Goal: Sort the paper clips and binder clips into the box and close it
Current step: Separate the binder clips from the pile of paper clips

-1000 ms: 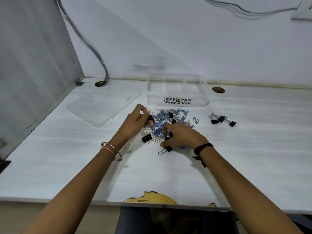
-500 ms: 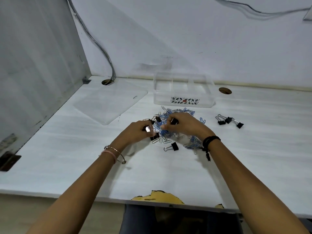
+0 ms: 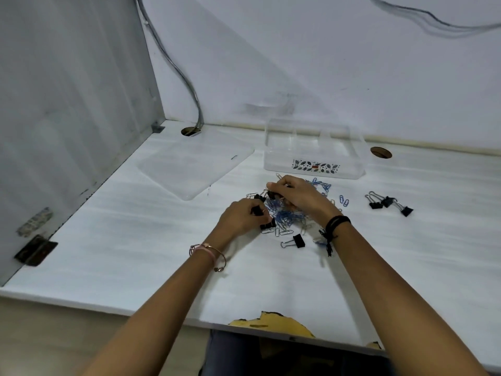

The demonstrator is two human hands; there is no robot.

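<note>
Both my hands are down in the heap of blue paper clips [image 3: 284, 217] and black binder clips in the middle of the desk [image 3: 135, 240]. My left hand [image 3: 240, 219] has its fingers curled around a black binder clip [image 3: 257, 210]. My right hand [image 3: 294, 194] pinches something dark at the heap's far edge; I cannot tell what. The clear box [image 3: 314, 150] stands open just beyond the heap, its lid [image 3: 195, 169] flat to the left. Three binder clips [image 3: 387, 203] lie apart on the right.
</note>
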